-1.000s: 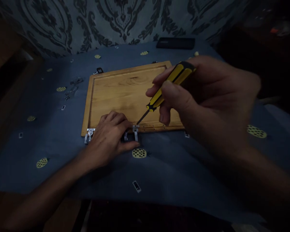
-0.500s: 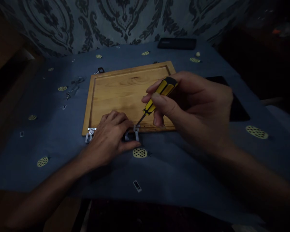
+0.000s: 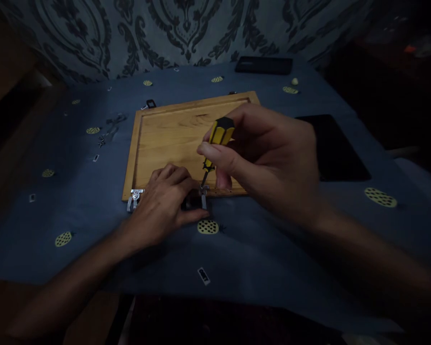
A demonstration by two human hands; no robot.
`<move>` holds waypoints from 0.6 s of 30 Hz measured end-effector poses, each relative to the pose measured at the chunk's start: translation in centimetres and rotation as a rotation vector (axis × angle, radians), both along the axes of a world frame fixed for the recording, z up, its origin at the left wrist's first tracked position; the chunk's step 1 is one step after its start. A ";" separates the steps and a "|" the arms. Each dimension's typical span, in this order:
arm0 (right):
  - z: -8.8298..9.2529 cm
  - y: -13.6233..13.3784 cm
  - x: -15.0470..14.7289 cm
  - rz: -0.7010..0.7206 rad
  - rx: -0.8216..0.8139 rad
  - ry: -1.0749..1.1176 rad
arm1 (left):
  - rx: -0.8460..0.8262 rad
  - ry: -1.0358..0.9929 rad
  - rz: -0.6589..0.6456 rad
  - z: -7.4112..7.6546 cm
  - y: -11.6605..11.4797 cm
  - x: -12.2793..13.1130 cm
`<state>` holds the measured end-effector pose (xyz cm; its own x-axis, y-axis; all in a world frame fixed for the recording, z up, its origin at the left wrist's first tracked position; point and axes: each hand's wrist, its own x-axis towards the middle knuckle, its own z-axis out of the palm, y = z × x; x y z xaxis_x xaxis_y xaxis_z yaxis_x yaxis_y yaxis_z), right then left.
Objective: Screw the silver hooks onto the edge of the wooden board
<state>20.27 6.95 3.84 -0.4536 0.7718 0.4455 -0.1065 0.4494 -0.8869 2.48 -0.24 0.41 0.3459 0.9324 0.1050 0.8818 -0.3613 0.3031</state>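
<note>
Pinched in the fingers of my right hand (image 3: pixel 273 163) is a yellow and black screwdriver (image 3: pixel 221 132). It stands nearly upright, its tip down at a metal hinge (image 3: pixel 203 194) on the front edge of a framed wooden panel (image 3: pixel 168 143). My left hand (image 3: pixel 167 199) lies over that edge, fingers bent on the wood and thumb in front, closed around the hinge. The palm hides part of the hardware. Just left of it, a second metal hinge (image 3: pixel 135 197) sits at the panel's front left corner. Any screw under the tip is too small to make out.
A patterned blue cloth (image 3: pixel 93 206) covers the table. Small screws (image 3: pixel 101 140) and loose metal pieces (image 3: pixel 115 122) lie left of the panel. A dark flat tablet-like slab (image 3: pixel 339 148) lies to the right, a black oblong case (image 3: pixel 264 65) at the back.
My right hand has moved left and turned the screwdriver from a slant to nearly upright, its tip still at the hinge. The left hand has stayed in place.
</note>
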 end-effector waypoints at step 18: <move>0.2 0.3 -0.1 0.046 0.057 -0.025 | -0.023 0.005 -0.005 0.0 0.1 0.1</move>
<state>20.15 7.20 4.05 -0.4994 0.7236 0.4765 -0.1067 0.4944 -0.8627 2.56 -0.10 0.39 0.3510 0.9328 0.0824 0.8814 -0.3588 0.3072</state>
